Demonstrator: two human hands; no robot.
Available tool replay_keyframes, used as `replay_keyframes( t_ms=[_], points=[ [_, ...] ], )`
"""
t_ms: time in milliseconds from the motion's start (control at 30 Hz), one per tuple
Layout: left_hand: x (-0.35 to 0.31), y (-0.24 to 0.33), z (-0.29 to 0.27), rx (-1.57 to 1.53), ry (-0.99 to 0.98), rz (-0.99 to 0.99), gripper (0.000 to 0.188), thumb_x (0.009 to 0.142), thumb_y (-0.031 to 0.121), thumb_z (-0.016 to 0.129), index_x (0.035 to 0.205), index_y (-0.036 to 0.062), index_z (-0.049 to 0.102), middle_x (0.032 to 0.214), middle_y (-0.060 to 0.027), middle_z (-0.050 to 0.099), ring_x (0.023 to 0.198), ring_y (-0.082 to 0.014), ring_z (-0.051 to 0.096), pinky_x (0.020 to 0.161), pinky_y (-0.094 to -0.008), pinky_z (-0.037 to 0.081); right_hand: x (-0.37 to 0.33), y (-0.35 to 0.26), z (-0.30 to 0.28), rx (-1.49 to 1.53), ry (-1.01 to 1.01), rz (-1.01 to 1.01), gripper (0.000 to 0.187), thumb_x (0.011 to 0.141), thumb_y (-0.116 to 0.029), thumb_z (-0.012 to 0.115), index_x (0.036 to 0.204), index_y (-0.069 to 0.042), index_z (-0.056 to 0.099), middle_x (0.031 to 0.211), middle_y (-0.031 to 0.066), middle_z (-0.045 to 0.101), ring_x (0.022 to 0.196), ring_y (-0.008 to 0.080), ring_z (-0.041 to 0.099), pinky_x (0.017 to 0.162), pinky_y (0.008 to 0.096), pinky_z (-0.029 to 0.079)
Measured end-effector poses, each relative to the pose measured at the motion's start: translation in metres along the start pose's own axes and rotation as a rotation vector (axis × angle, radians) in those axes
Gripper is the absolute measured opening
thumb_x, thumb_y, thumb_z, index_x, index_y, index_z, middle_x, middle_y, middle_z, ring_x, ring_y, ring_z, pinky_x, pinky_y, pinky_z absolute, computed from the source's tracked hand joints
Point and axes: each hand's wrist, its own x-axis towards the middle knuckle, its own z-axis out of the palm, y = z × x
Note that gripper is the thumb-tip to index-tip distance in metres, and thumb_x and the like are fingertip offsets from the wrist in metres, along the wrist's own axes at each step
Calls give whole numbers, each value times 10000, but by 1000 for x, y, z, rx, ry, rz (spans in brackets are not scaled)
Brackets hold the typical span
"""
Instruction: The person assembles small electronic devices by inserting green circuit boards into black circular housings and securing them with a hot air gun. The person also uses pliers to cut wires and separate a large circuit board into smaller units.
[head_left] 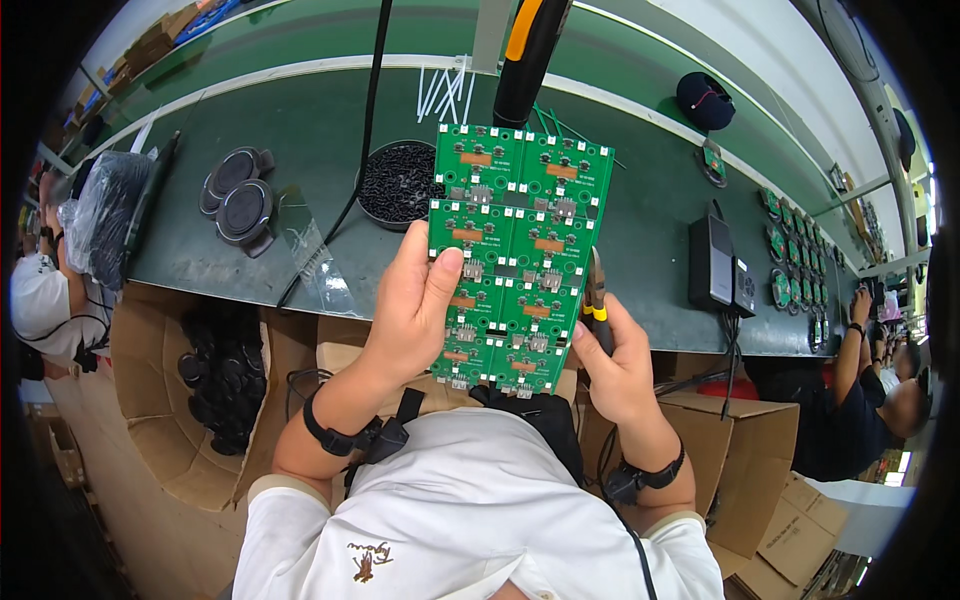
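A green panel of joined circuit boards (515, 240) is held up in front of me, above the table's near edge. My left hand (415, 300) grips its left side, the thumb lying over the front face. In my right hand (617, 360) is a pair of cutting pliers (597, 300) with yellow and black handles, its jaws pointing up along the panel's right edge. Whether the jaws touch the panel I cannot tell. The fingers behind the panel are hidden.
A round bowl of small black parts (395, 185) and dark round discs (243, 210) are on the green table (300, 270). An electric screwdriver (525, 65) hangs beyond the panel. Right are a black box device (710, 260) and rows of round boards (795, 250). Cardboard boxes (150, 400) stand below; other people work either side.
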Motion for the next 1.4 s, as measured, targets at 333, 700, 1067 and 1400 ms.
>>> replay_keyframes(
  t_ms=[333,700,1067,1400],
  points=[
    [3,-5,6,-289,3,-152,282,1133,218,426,1312,18,512,1198,-38,629,1064,-66,581,929,-256,497,-1,0,5,431,-155,75,285,1039,-93,597,1304,-5,545,945,15,604,788,84,551,669,282,459],
    [11,-8,5,-244,43,-64,249,1134,217,424,1259,23,519,1153,-40,644,1027,-68,586,901,-260,503,6,2,3,247,-69,48,289,1040,-147,617,1287,-2,580,999,10,617,863,86,570,761,271,492],
    [15,-9,-8,-2,154,73,288,1134,236,427,1281,11,532,1137,-43,662,986,-63,618,853,-241,516,-14,5,-3,-141,-140,149,251,1028,-142,617,1233,1,592,958,48,620,835,115,552,771,280,467],
    [21,-19,-15,-110,220,39,262,1132,242,437,1239,27,543,1120,-34,660,975,-55,615,844,-249,521,-12,5,6,147,-229,148,296,1039,-148,610,1283,15,570,1011,81,666,875,158,631,833,329,524]
  ],
)
